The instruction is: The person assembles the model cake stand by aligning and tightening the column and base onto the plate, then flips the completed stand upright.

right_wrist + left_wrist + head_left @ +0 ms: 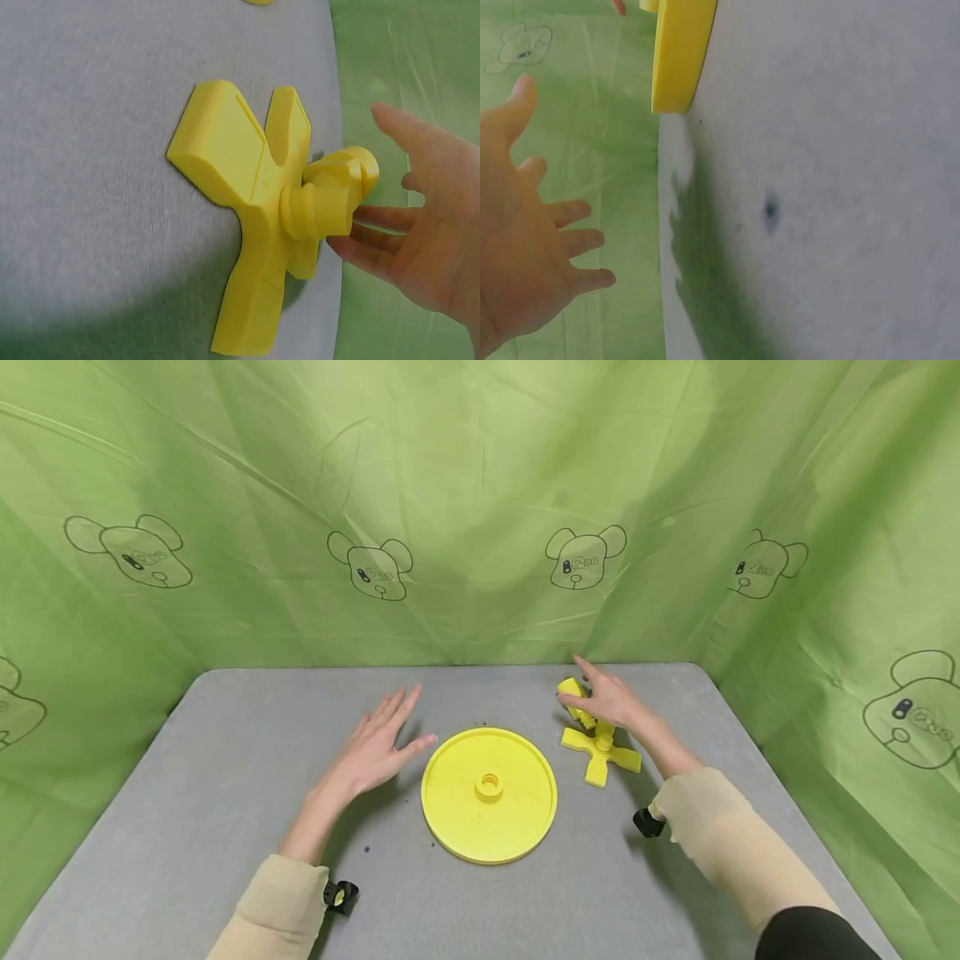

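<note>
My left hand (372,756) hovers over the table with fingers spread and nothing in it, just left of a round yellow disc (487,831). The disc lies flat, with a raised ring at its centre. My right hand (613,700) reaches over the far right, fingers extended. Below it stands a yellow four-armed base (597,768) with an upright central post. Behind that base lies a stubby yellow piece (572,688), partly hidden by the hand in the head view. In the right wrist view my fingertips (339,244) are right beside the post and that piece (364,169).
The grey tabletop (187,793) carries a few dark specks. Green curtains (465,485) with bear-head drawings hang along the back and both sides, close to the table's edges. A small black wrist camera (342,897) sits at the left cuff.
</note>
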Demonstrator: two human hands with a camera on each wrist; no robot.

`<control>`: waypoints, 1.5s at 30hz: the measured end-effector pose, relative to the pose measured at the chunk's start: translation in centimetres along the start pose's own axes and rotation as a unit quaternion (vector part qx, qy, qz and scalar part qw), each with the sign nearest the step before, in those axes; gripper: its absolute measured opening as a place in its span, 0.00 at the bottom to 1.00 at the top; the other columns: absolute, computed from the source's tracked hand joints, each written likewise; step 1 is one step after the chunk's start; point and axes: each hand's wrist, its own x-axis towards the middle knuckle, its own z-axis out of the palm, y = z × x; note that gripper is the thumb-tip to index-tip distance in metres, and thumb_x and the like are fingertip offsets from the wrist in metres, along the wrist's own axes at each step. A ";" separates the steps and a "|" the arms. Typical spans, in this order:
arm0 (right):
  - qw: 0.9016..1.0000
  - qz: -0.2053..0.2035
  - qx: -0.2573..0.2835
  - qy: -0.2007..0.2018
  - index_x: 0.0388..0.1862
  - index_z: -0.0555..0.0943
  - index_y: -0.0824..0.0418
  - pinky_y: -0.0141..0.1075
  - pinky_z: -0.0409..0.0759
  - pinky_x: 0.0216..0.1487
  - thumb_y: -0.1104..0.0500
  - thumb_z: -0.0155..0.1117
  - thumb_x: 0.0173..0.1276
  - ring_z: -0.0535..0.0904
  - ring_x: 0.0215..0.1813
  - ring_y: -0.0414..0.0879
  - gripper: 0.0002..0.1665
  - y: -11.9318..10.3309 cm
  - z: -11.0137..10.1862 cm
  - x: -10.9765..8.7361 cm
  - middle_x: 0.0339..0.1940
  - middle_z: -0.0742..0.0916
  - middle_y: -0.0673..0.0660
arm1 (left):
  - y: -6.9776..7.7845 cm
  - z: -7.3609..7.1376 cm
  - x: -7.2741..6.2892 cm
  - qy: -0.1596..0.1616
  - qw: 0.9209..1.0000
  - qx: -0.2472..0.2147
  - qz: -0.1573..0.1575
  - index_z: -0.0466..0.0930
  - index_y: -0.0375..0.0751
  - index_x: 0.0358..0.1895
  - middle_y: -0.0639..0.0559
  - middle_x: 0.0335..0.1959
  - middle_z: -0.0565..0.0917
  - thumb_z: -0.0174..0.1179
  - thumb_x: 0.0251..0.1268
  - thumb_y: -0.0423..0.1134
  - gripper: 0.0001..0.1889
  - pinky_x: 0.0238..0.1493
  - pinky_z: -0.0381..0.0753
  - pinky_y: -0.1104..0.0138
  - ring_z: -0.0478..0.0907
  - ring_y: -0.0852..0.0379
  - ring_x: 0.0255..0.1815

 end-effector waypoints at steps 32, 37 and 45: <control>0.999 0.030 -0.015 0.003 0.83 0.55 0.65 0.41 0.80 0.37 0.54 0.63 0.75 0.75 0.25 0.45 0.46 -0.9 1.5 1.1 0.51 0.84 0.68 | 0.9 1.6 -2.5 -0.078 0.996 -0.052 0.005 0.43 0.61 0.85 0.43 0.86 0.51 0.63 0.65 0.66 0.52 0.83 0.43 0.32 0.47 0.39 0.87; 0.999 0.022 0.008 0.030 0.83 0.56 0.67 0.45 0.82 0.44 0.55 0.64 0.75 0.81 0.35 0.51 0.45 -1.1 1.2 1.1 0.52 0.84 0.69 | 0.7 1.5 -2.8 -0.085 0.995 -0.052 0.005 0.43 0.62 0.85 0.42 0.86 0.51 0.64 0.64 0.66 0.52 0.82 0.43 0.32 0.47 0.38 0.87; 0.993 -0.005 0.076 0.092 0.83 0.57 0.64 0.60 0.78 0.68 0.55 0.65 0.75 0.76 0.68 0.67 0.44 -2.3 0.2 0.4 0.74 0.74 0.71 | 0.5 1.3 -2.9 -0.110 0.993 -0.052 0.004 0.47 0.59 0.85 0.39 0.85 0.53 0.68 0.62 0.64 0.53 0.82 0.43 0.31 0.47 0.36 0.86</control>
